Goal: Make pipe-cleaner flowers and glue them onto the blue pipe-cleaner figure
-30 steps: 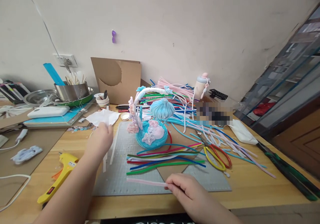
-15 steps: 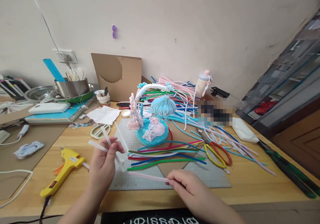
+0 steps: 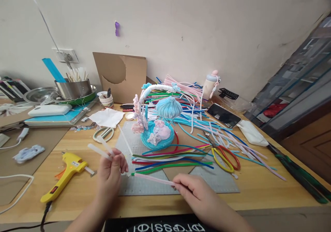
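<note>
My left hand is closed around two translucent white glue sticks, whose ends jut out to the upper left. My right hand pinches one end of a pale pink pipe cleaner, which points left over the grey cutting mat. Just beyond lie several coloured pipe cleaners, a green one nearest. Behind them stands a fuzzy craft lamp with a turquoise round base, a white arched stem and a blue shell-like shade.
A yellow glue gun lies at left, near white-handled scissors. To the right are red-and-yellow scissors, a phone, a tissue pack and large green-handled shears. A bottle stands at the back.
My left hand has turned and drawn slightly lower, so the glue sticks' lower ends no longer show beneath it. The pink pipe cleaner in my right hand has barely shifted.
</note>
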Available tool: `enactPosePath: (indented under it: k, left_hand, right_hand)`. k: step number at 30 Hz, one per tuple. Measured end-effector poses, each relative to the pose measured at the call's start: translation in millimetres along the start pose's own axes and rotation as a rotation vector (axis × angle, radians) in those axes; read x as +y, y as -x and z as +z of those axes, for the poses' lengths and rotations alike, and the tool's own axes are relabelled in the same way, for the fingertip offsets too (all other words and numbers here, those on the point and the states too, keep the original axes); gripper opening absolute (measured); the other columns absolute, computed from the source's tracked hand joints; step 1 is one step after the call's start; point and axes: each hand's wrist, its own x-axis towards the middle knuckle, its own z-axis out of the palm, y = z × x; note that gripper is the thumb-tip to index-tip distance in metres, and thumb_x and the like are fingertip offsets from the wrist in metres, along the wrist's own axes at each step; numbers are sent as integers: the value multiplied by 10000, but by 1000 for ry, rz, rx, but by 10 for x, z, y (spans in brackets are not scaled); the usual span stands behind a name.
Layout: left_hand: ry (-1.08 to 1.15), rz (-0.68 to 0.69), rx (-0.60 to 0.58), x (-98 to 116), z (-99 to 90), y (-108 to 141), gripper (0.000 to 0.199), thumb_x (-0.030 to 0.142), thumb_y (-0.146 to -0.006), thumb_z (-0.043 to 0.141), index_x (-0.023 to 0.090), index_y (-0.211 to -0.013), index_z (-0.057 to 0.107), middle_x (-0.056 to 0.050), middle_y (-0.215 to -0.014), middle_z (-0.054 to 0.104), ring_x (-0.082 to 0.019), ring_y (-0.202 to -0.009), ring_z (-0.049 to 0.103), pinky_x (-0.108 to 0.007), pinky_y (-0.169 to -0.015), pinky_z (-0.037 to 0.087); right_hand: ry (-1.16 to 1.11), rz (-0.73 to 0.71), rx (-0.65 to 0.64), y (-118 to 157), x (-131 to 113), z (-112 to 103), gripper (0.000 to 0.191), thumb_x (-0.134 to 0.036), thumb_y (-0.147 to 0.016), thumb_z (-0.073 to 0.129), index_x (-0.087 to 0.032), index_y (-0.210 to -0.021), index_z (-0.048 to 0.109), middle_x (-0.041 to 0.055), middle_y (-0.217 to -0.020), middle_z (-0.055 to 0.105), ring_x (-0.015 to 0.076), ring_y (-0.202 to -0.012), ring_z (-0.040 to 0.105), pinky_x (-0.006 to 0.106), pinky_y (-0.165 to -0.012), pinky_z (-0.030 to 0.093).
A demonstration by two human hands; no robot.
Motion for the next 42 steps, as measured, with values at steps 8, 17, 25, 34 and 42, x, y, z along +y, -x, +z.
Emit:
enactPosePath:
  k: [8,17,25,34,42]
  left_hand:
    - [-43,-705,-296,258,289,56,442,588,-749,596,182,-910,527,99,-559,349,-18,-388,187,-140,-366,101]
    - [-66,-758,-770,181,750,-8,377,532,-749,587,169,-721,490,48,-590,490,-65,-428,425,-205,-412,329]
    - [-62,-819,-682,74,759,-34,487,648,-713,610,188,-695,448,108,-522,285,-46,-419,200,-221,-418,93]
    - [-50,-856,-790,20,663,47,512,688,-711,579,197,-687,436,100,-525,311,-58,-432,195,-226,-411,113]
    - [-51,-817,-833,-21,610,98,453,613,-773,572,161,-765,555,43,-639,399,-95,-561,297,-232,-507,200]
  right_hand:
    - [-101,-46,290,-23,28,9,277,-364,-962,387,-201,-952,611,-6,-701,543,130,-644,506,229,-600,401]
    - [122,-171,370,-126,1,-53,357,-206,-932,388,-187,-1218,600,93,-1072,676,201,-950,631,321,-842,492]
    - [153,-156,355,-202,-4,-59,330,-174,-902,414,-207,-1161,616,83,-966,660,193,-897,618,324,-774,505]
    - [-697,81,337,-484,-112,-57,404,-532,-879,498,-208,-1121,514,-27,-701,547,72,-457,485,168,-368,390]
    - [-1214,121,74,-540,-105,-108,500,-612,-866,445,-153,-810,635,-66,-477,358,53,-365,309,163,-325,307]
